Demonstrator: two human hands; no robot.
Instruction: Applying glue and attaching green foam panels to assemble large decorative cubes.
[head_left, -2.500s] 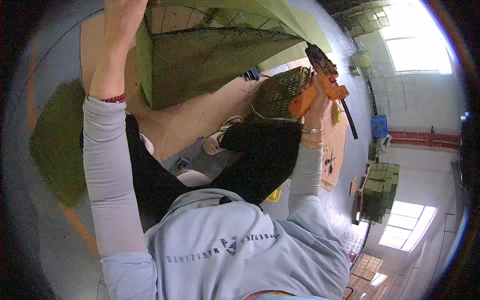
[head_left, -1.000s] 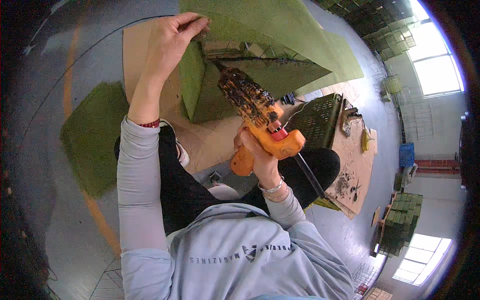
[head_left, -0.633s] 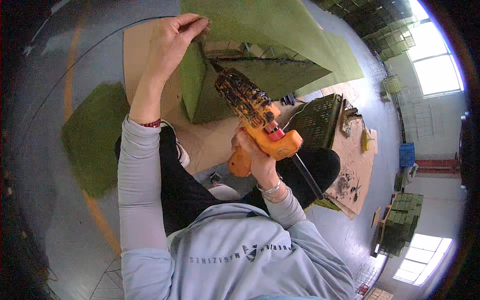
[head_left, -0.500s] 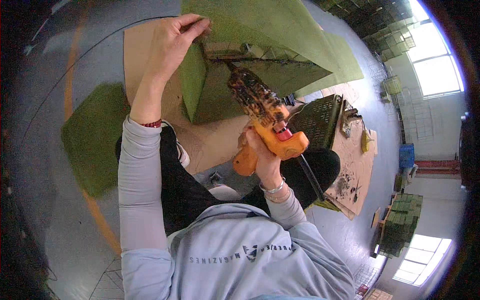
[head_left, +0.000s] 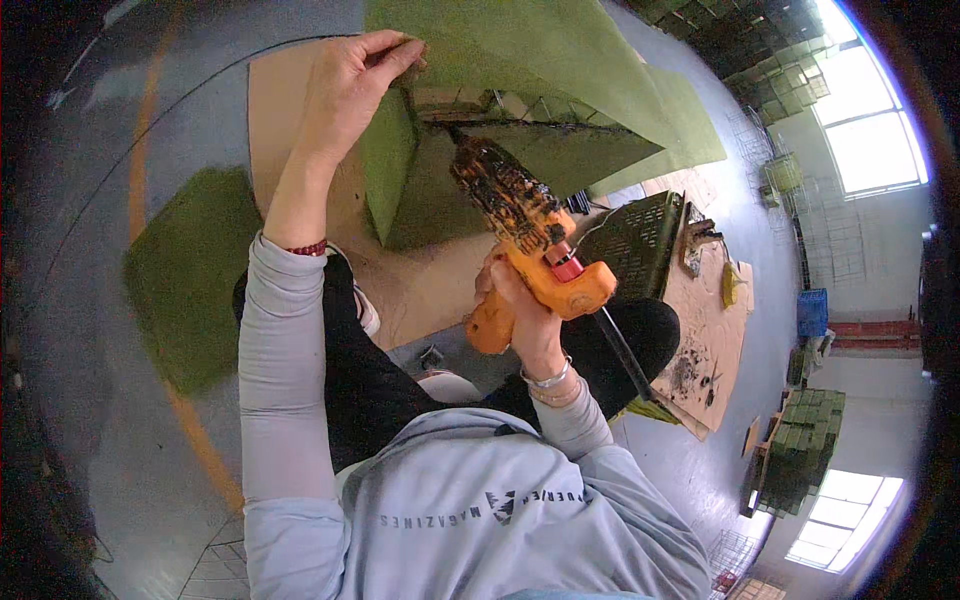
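Note:
An orange glue gun [head_left: 555, 275], its front smeared with black residue, is gripped in my right hand [head_left: 535, 322]. A black rod [head_left: 625, 352] sticks out behind it. The gun's nozzle points up and left, at a dark line of black stuff along the inner edge of a folded green mesh sheet [head_left: 540, 45]; I cannot tell whether the tip touches. My left hand [head_left: 352, 85] pinches the sheet's upper left edge between thumb and fingers. Below the raised flap, a wire frame shows partly inside the fold.
Brown cardboard [head_left: 430, 285] lies under the green sheet. Another green piece [head_left: 190, 280] rests on the floor at left. To the right stand a dark green crate [head_left: 635, 235] and a cardboard-topped surface [head_left: 715, 330] with black scraps and a yellow object [head_left: 735, 285]. Green stacks [head_left: 800, 445] sit farther off.
The glue gun's nozzle end has shifted slightly left along the dark line. My left hand keeps its pinch, moving barely to the right.

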